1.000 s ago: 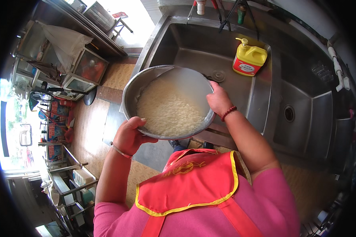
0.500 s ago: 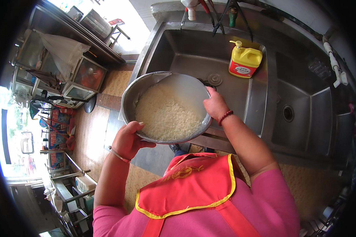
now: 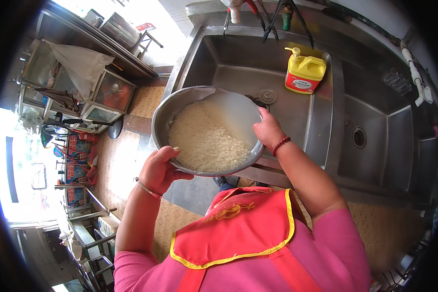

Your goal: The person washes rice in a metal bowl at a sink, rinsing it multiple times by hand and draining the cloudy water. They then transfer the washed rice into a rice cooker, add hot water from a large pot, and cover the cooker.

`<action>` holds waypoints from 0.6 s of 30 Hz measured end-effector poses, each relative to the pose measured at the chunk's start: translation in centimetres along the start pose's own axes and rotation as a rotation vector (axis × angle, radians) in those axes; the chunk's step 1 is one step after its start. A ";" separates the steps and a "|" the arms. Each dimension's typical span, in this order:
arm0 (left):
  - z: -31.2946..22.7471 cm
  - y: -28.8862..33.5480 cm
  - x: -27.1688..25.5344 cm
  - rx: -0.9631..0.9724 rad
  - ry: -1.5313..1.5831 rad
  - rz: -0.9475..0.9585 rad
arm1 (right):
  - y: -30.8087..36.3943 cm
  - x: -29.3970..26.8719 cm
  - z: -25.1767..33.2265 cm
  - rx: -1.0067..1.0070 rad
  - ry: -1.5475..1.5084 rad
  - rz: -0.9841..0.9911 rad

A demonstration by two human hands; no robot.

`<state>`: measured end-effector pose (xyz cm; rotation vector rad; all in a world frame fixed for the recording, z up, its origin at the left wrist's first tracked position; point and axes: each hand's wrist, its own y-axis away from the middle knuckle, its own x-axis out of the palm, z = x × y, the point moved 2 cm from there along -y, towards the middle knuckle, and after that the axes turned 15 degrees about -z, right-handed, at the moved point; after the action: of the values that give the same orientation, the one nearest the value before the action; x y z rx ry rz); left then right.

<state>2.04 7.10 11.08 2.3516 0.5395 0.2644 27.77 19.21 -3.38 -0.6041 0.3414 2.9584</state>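
Between my two hands hangs a large round metal pot [image 3: 159, 117], in front of the sink's near edge. White rice [image 3: 207, 138] fills much of it, with cloudy water [image 3: 239, 109] pooled toward the far right side. My left hand [image 3: 160, 170] grips the near left rim, thumb over the top and fingers underneath. At the right rim, my right hand [image 3: 269, 129] is closed around the edge; its fingers are mostly hidden beneath. The pot looks tilted toward the sink.
Beyond the pot is a steel sink [image 3: 228, 73] with a drain [image 3: 266, 96]. A yellow pump jug [image 3: 305, 72] stands in its right part. A smaller basin [image 3: 374, 141] adjoins on the right. Glass-fronted cabinets [image 3: 114, 92] and a metal rack [image 3: 90, 238] line the left side.
Both hands keep their hold on the pot. Inside it, slightly more rice shows above the water toward the far left. The whole view has shifted slightly.
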 end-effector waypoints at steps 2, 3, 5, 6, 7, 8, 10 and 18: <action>-0.1 -0.1 0.1 -0.006 -0.013 -0.002 | 0.0 -0.1 0.1 0.013 0.047 0.011; -0.2 -0.1 0.1 -0.010 -0.025 -0.004 | 0.1 -0.2 0.2 0.035 0.071 0.010; -0.3 -0.1 0.2 -0.009 -0.037 0.000 | 0.2 -0.3 0.4 0.056 0.037 0.019; -0.4 -0.1 0.2 -0.004 -0.035 0.007 | 0.3 -0.4 0.5 0.063 0.010 0.022; -0.4 -0.1 0.3 -0.001 -0.034 0.015 | 0.3 -0.4 0.5 0.067 0.016 0.026; -0.5 0.0 0.3 -0.001 -0.035 0.009 | 0.3 -0.4 0.6 0.063 0.010 0.024; -0.6 0.0 0.4 -0.004 -0.043 0.005 | 0.2 -0.4 0.6 0.058 0.001 0.028; -0.8 -0.5 0.2 -0.021 -0.072 0.025 | 0.0 0.0 -0.1 0.034 -0.011 0.016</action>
<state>1.78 7.99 11.29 2.3392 0.4713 0.1949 27.84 19.21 -3.48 -0.5832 0.3971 2.9633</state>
